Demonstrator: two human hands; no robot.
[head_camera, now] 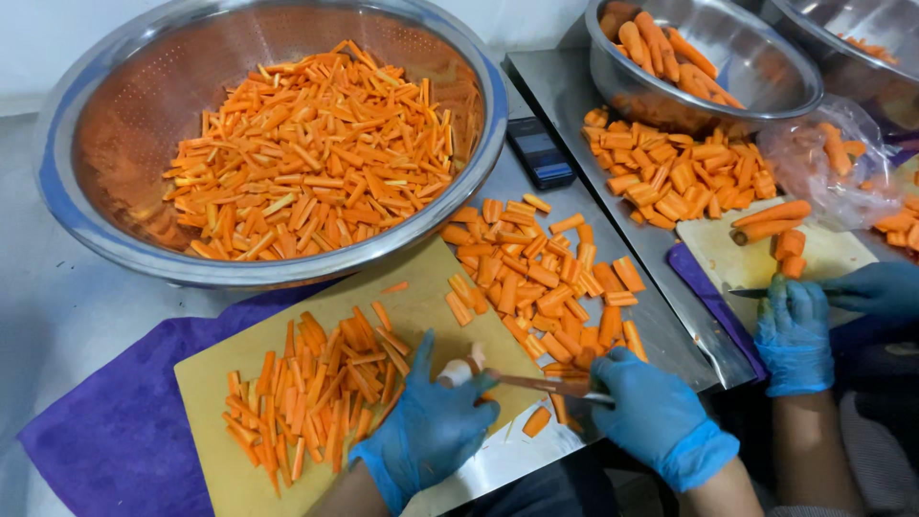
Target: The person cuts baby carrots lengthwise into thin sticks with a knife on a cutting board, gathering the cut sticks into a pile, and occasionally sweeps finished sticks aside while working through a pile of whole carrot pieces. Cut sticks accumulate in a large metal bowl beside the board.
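The knife (536, 383) lies across the near edge of the wooden cutting board (206, 378), its blade running from the right hand (656, 412) toward the left hand (431, 426). The right hand, in a blue glove, is closed round the handle. The left hand, also gloved blue, spreads over the board with fingertips bent down beside the blade; whether a carrot piece sits under them cannot be told. Just left of that hand lies a heap of carrot sticks (321, 393). Beyond both hands, flat carrot slabs (541, 278) are piled on the steel table (57, 306). Further off sits a large steel bowl (105, 124) full of cut sticks. A purple cloth (105, 431) shows under the board. To the right, a co-worker's gloved hand (793, 335) rests on a second board (833, 254).
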